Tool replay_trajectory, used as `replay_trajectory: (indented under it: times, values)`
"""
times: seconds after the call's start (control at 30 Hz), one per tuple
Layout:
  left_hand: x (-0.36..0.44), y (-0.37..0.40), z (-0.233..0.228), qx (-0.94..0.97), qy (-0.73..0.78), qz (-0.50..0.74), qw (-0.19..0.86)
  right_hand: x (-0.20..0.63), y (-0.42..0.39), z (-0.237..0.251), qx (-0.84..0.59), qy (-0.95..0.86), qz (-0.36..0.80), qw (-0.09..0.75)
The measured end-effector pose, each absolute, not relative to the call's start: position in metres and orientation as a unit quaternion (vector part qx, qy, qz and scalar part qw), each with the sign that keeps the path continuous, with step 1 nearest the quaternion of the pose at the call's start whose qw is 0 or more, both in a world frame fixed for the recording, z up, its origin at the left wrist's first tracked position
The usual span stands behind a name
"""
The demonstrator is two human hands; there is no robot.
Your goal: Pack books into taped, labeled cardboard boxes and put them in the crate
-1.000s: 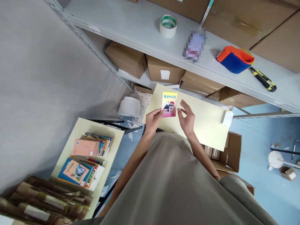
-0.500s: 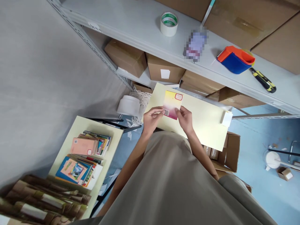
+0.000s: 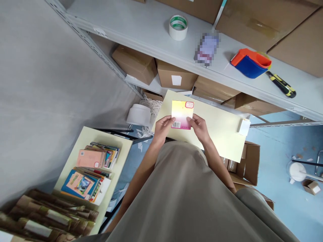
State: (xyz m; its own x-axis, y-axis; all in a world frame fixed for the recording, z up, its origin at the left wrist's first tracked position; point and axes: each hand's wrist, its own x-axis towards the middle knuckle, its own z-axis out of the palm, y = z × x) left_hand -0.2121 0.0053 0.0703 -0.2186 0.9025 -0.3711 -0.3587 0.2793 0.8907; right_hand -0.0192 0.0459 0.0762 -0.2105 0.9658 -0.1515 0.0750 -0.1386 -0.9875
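My left hand [image 3: 163, 126] and right hand [image 3: 200, 127] fingers pinch small booklet [image 3: 181, 114] at lower corners, above pale tabletop [image 3: 222, 131], barcode side up. Grip only at edges: booklet may slip, drop on tabletop.

Both hands [image 3: 163, 127] [image 3: 200, 127] raised, fingers pinched

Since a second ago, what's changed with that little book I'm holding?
The small book was flipped from its cartoon cover to the barcode back. The right hand, open before, now grips it with the left hand. The tape roll and stacked books stayed put.
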Motion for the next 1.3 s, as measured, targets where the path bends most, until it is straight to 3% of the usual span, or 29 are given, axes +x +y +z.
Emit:
replay_trajectory:
  times: [0.17, 0.3, 0.47, 0.6, 0.87, 1.3]
  values:
    - [-0.207, 0.005, 0.07, 0.27, 0.602, 0.563, 0.498, -0.024, 0.038, 0.072, -0.545, -0.544, 0.472, 0.43]
    - [-0.198, 0.004, 0.075, 0.314, 0.589, 0.57, 0.478, -0.036, 0.028, 0.076, -0.514, -0.535, 0.539, 0.399]
    - [-0.192, 0.002, 0.081, 0.41, 0.544, 0.54, 0.495, -0.04, 0.029, 0.069, -0.498, -0.502, 0.562, 0.43]
    - [-0.211, 0.011, 0.071, 0.37, 0.595, 0.53, 0.478, -0.023, 0.038, 0.064, -0.489, -0.508, 0.57, 0.421]
    - [-0.245, 0.021, 0.067, 0.315, 0.54, 0.499, 0.6, -0.008, 0.045, 0.07, -0.456, -0.482, 0.643, 0.382]
    - [-0.249, 0.019, 0.091, 0.489, 0.527, 0.511, 0.471, -0.008, 0.056, 0.079, -0.414, -0.573, 0.554, 0.439]
